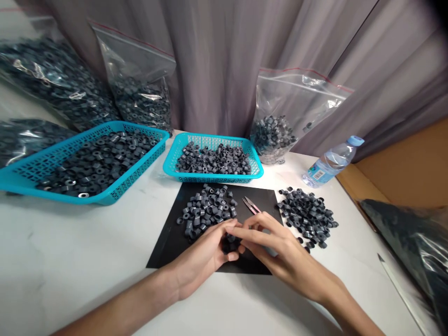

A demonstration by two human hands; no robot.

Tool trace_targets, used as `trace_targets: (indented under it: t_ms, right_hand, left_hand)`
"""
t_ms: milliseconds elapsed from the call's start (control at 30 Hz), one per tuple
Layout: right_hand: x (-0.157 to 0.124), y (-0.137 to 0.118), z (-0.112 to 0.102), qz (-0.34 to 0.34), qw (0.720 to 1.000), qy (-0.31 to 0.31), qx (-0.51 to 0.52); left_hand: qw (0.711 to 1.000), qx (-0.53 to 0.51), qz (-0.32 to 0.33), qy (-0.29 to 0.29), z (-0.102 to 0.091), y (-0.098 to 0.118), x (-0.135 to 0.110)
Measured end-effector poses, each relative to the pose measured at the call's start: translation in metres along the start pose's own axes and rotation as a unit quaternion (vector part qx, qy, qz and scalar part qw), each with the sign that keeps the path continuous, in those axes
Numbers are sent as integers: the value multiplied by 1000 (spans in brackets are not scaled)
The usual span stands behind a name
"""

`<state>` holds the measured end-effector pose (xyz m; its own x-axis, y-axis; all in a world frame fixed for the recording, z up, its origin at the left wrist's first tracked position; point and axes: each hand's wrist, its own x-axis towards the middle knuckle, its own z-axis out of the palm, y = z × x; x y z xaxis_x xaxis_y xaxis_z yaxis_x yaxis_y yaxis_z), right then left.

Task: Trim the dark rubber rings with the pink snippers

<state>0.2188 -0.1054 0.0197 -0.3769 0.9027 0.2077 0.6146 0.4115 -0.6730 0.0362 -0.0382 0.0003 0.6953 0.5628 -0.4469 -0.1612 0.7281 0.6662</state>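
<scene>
My left hand [210, 249] is cupped round several small dark caps [231, 243], palm turned inward. Over them my right hand [276, 247] bends in, its fingertips meeting the left thumb and fingers; what its fingers pinch is hidden. Both hands are above a black mat [168, 242]. Just beyond them on the mat lies a heap of grey ring-like parts [206, 207]. Pink-handled thread snips [251, 205] rest behind my right hand. To the right of the mat is a pile of dark caps [310, 217] on the white table.
Two blue baskets, a left one [115, 193] and a middle one [213, 178], hold grey parts. Behind stand zip bags, including a right one [275, 135]. A water bottle [331, 163] stands at the right, near a cardboard box [402, 163]. A grey curtain [217, 65] hangs behind.
</scene>
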Motion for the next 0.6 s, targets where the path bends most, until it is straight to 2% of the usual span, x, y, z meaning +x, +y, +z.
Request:
trace_targets:
  t_ms: [300, 600]
  right_hand:
    - [-2, 9, 4, 64, 985, 151, 58]
    - [2, 9, 9, 65, 987, 142, 42]
  left_hand:
    - [1000, 20, -13, 8, 2, 4, -1]
    - [999, 5, -15, -30, 7, 6, -4]
